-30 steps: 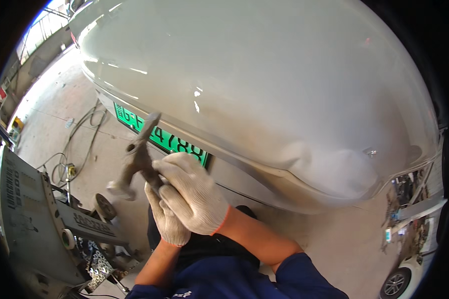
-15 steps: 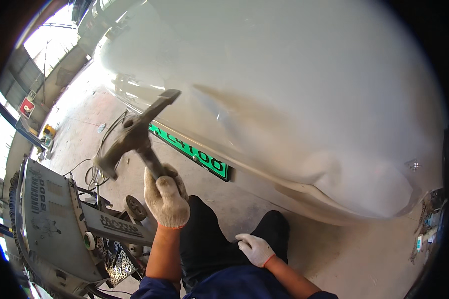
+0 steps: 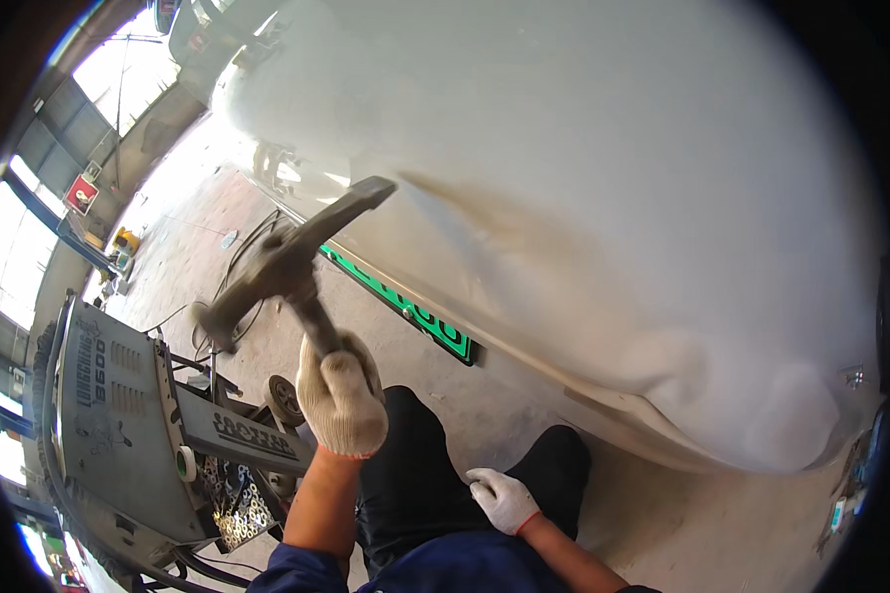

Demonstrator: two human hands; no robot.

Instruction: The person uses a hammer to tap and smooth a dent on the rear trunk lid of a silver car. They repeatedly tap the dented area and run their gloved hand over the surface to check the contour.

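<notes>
My left hand (image 3: 342,400), in a cream knit glove, is wrapped round the handle of a dark metal body hammer (image 3: 287,265). The hammer is raised, its long flat end pointing at a pale car body panel (image 3: 583,119) and its other end toward the lower left. A small gap seems to lie between tool and panel, though touch cannot be ruled out. A creased dent (image 3: 504,217) runs across the panel, with more buckling at its lower right. On my right thigh rests my right hand (image 3: 506,500), in a white glove, holding nothing, fingers laid out.
A grey wheeled machine (image 3: 119,425) stands close at my left, with a roll of tape (image 3: 186,463) and a box of metal washers (image 3: 242,509) on it. Cables (image 3: 242,262) lie on the concrete floor. A green licence plate (image 3: 405,306) sits under the panel edge.
The view has turned slightly, so the car and machine sit a little further right and lower. My left hand has brought the hammer slightly rightward. My right hand stays on the thigh.
</notes>
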